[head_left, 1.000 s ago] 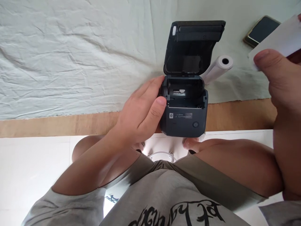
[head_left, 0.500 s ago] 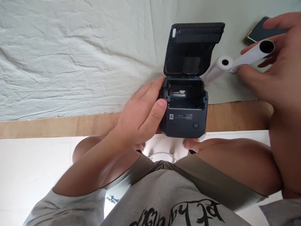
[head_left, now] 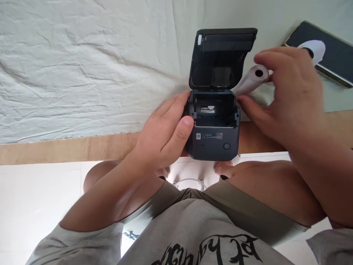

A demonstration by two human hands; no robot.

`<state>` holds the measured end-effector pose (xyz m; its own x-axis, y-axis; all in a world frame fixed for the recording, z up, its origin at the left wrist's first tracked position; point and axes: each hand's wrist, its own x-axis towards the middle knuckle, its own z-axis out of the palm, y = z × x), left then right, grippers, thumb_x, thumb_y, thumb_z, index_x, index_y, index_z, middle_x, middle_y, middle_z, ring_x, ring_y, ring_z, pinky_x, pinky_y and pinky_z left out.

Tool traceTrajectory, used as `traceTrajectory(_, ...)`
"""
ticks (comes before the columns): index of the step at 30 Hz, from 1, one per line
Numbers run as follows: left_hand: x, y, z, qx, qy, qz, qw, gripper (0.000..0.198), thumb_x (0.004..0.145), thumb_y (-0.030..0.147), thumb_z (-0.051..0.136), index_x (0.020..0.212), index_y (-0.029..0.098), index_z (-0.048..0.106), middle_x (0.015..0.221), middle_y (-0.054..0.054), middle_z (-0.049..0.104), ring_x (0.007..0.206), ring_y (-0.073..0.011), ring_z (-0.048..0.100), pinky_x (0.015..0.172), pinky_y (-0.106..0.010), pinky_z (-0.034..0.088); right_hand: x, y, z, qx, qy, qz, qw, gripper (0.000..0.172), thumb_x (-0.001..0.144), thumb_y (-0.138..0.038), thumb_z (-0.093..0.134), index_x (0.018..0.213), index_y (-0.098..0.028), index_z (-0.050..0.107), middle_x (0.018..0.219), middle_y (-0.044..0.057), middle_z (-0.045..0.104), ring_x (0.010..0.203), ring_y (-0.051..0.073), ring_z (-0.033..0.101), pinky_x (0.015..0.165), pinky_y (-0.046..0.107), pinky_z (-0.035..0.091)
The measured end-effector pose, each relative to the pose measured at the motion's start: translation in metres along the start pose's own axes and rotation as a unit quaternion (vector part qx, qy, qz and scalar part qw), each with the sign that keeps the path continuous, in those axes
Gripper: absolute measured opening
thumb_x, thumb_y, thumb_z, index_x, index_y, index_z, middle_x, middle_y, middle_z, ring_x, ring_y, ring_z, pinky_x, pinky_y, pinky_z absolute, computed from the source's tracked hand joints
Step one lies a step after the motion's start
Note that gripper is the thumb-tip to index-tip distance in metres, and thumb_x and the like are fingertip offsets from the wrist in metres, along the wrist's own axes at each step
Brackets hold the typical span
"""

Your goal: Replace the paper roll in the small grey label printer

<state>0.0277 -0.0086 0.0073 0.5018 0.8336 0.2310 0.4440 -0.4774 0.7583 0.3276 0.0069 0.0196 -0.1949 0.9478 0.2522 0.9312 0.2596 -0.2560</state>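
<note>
Snugly, left fingers [head_left: 172, 110] around open printer [head_left: 213, 138].

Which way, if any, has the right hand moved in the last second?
Yes. The right hand, with a roll, has moved left toward the printer; its thumb is now beside it.

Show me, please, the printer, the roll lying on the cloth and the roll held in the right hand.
printer [head_left: 212, 141]: head view, front panel.
lying roll [head_left: 249, 81]: head view, its side.
held roll [head_left: 317, 46]: head view, its blurred white end.
</note>
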Motion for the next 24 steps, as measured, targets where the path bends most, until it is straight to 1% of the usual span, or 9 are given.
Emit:
traceTrajectory(1, -0.0001, -0.0001, -0.0001, 0.000, 0.000, 0.001, 1.000, 0.074, 0.125, 0.070, 0.023, 0.168, 0.023, 0.061, 0.166, -0.014, 0.073, 0.154, -0.0344, 0.070, 0.131, -0.051, 0.058, 0.0031, -0.0008, 0.0038, -0.004, -0.012, 0.007, 1.000, 0.058, 0.102, -0.045, 0.069, 0.157, -0.027, 0.062, 0.161, 0.018, 0.066, 0.149, 0.035, 0.067, 0.114, 0.057, 0.063)
traceTrajectory(4, -0.0002, -0.0007, -0.0002, 0.004, -0.001, 0.009, 1.000, 0.074, 0.125, 0.070, 0.024, 0.168, 0.022, 0.061, 0.167, -0.015, 0.072, 0.155, -0.0349, 0.069, 0.132, -0.053, 0.058, 0.0061, 0.0016, 0.0073, 0.001, -0.016, 0.048, 0.999, 0.051, 0.099, -0.040, 0.070, 0.149, -0.033, 0.069, 0.145, 0.014, 0.075, 0.121, 0.029, 0.076, 0.107, 0.054, 0.064)
traceTrajectory(7, -0.0003, -0.0010, -0.0002, 0.004, -0.003, 0.010, 1.000, 0.075, 0.125, 0.069, 0.023, 0.168, 0.020, 0.061, 0.168, -0.016, 0.071, 0.156, -0.0343, 0.068, 0.132, -0.051, 0.058, 0.0019, 0.0036, 0.0032, 0.059, -0.035, 0.060, 0.996, 0.055, 0.097, -0.034, 0.066, 0.152, -0.036, 0.066, 0.141, 0.010, 0.076, 0.109, 0.024, 0.077, 0.099, 0.049, 0.064)
traceTrajectory(9, -0.0003, -0.0006, 0.0000, 0.003, 0.000, 0.008, 1.000, 0.076, 0.126, 0.069, 0.023, 0.168, 0.019, 0.061, 0.167, -0.016, 0.072, 0.156, -0.0342, 0.069, 0.131, -0.051, 0.058, -0.0008, 0.0038, 0.0012, 0.086, -0.070, 0.044, 0.993, 0.061, 0.097, -0.031, 0.061, 0.158, -0.034, 0.061, 0.138, 0.011, 0.077, 0.108, 0.024, 0.076, 0.098, 0.049, 0.064)
traceTrajectory(11, -0.0004, 0.0000, 0.0002, 0.003, 0.002, 0.004, 1.000, 0.076, 0.125, 0.070, 0.023, 0.168, 0.020, 0.062, 0.167, -0.016, 0.072, 0.155, -0.0349, 0.069, 0.132, -0.052, 0.057, -0.0018, 0.0043, 0.0015, 0.082, -0.087, 0.018, 0.993, 0.062, 0.097, -0.033, 0.061, 0.159, -0.032, 0.060, 0.139, 0.014, 0.075, 0.112, 0.026, 0.075, 0.099, 0.051, 0.064)
traceTrajectory(15, -0.0004, 0.0010, 0.0001, 0.001, 0.000, -0.001, 1.000, 0.077, 0.124, 0.073, 0.023, 0.167, 0.022, 0.062, 0.166, -0.014, 0.073, 0.154, -0.0347, 0.070, 0.132, -0.051, 0.057, -0.0003, 0.0071, 0.0057, 0.053, -0.053, -0.003, 0.997, 0.052, 0.100, -0.046, 0.068, 0.150, -0.033, 0.068, 0.143, 0.015, 0.069, 0.127, 0.030, 0.070, 0.107, 0.055, 0.061)
traceTrajectory(20, -0.0010, 0.0017, -0.0006, -0.001, 0.001, -0.002, 1.000, 0.077, 0.125, 0.073, 0.023, 0.167, 0.022, 0.062, 0.167, -0.014, 0.072, 0.155, -0.0345, 0.069, 0.133, -0.051, 0.057, 0.0028, 0.0062, 0.0057, 0.067, -0.048, 0.032, 0.996, 0.048, 0.101, -0.043, 0.070, 0.148, -0.037, 0.073, 0.135, 0.012, 0.068, 0.116, 0.025, 0.071, 0.097, 0.048, 0.063)
traceTrajectory(22, -0.0012, 0.0013, -0.0007, 0.002, 0.000, -0.002, 1.000, 0.077, 0.125, 0.072, 0.023, 0.167, 0.022, 0.062, 0.168, -0.014, 0.072, 0.156, -0.0347, 0.069, 0.133, -0.052, 0.057, 0.0024, 0.0039, 0.0030, 0.090, -0.049, 0.030, 0.994, 0.049, 0.100, -0.039, 0.069, 0.149, -0.037, 0.073, 0.133, 0.011, 0.071, 0.116, 0.024, 0.072, 0.098, 0.046, 0.064)
traceTrajectory(24, -0.0011, 0.0004, -0.0003, 0.007, 0.001, -0.001, 1.000, 0.076, 0.125, 0.071, 0.023, 0.168, 0.022, 0.062, 0.169, -0.014, 0.070, 0.158, -0.0352, 0.067, 0.134, -0.053, 0.056, 0.0001, 0.0013, -0.0011, 0.121, -0.012, 0.021, 0.992, 0.054, 0.100, -0.039, 0.069, 0.154, -0.036, 0.067, 0.138, 0.011, 0.071, 0.120, 0.024, 0.073, 0.099, 0.045, 0.065)
